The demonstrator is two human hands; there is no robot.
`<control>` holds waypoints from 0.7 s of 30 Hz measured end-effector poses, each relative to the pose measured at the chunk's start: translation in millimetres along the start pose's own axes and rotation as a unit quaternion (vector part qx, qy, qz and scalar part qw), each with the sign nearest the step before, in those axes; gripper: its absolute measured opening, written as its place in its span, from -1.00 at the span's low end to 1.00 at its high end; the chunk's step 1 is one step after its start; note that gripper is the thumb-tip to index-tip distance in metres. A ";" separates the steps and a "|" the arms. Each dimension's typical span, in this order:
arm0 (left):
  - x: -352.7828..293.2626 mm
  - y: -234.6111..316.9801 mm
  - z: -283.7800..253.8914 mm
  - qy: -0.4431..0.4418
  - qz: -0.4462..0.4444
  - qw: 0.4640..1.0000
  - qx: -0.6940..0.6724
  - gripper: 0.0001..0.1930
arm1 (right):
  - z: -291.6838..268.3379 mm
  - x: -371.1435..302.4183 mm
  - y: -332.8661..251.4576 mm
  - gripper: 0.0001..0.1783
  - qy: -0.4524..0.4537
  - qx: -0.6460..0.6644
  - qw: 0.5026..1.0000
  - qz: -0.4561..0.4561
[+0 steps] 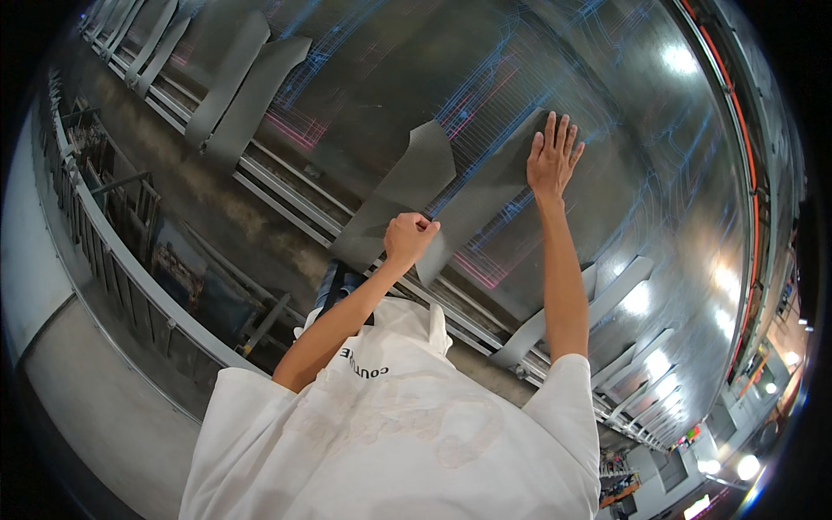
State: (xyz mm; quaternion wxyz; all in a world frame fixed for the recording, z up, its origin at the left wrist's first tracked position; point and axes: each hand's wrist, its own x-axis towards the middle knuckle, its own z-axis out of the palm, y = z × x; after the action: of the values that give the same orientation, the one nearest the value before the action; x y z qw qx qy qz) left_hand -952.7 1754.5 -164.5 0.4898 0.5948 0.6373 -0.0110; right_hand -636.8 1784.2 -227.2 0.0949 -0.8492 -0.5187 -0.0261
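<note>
On a large dark table (373,104) marked with blue and pink lines, two long grey fabric pieces lie side by side in front of me. My right hand (555,160) rests flat, fingers stretched out, on the far end of the right fabric piece (485,191). Closer to me, my left hand (410,240) is closed, thumb and fingers pinching the left edge of that same piece near its lower end. The left fabric piece (399,186), with its pointed far end, lies partly behind my left hand. The fingertips of the left hand are partly hidden.
More grey fabric pieces (230,82) lie in pairs farther left, and others (620,290) to the right, hanging over metal rails (290,208) along the near table edge. A curved metal railing (130,269) stands at the left. An orange strip (737,113) runs along the far right edge.
</note>
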 end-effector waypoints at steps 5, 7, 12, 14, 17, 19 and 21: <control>-5.3 4.4 -6.2 0.048 0.039 0.990 0.124 -0.66 | -14.5 -23.8 -27.4 -0.33 -0.017 0.046 0.995 -0.083; -6.2 -2.0 -7.9 0.057 0.085 0.986 0.132 -0.66 | -26.3 -55.1 -54.4 -0.28 -0.045 0.081 0.988 -0.122; -15.7 -3.9 -17.5 0.071 0.211 0.973 0.054 -0.64 | -49.0 -178.8 -110.2 -0.11 -0.145 0.093 0.969 -0.176; -28.6 7.7 -40.2 0.039 0.212 0.976 0.030 -0.67 | -59.2 -209.0 -125.4 -0.06 -0.187 0.095 0.961 -0.180; -35.6 11.1 -66.0 0.016 0.221 0.975 -0.004 -0.67 | -61.7 -218.3 -131.9 -0.02 -0.171 0.097 0.964 -0.178; -36.7 4.9 -82.9 0.025 0.227 0.973 -0.026 -0.66 | -65.5 -217.9 -135.1 0.04 -0.169 0.083 0.969 -0.158; -37.8 -0.6 -104.1 0.032 0.211 0.977 -0.022 -0.65 | -67.4 -213.3 -142.5 0.05 -0.168 0.026 0.976 -0.135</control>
State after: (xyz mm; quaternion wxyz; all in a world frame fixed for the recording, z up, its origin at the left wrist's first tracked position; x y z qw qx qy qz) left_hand -1023.9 1788.1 -86.6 0.4730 0.7052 0.5129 0.1258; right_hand -857.6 1647.8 -172.4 0.0240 -0.7608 -0.6379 0.1174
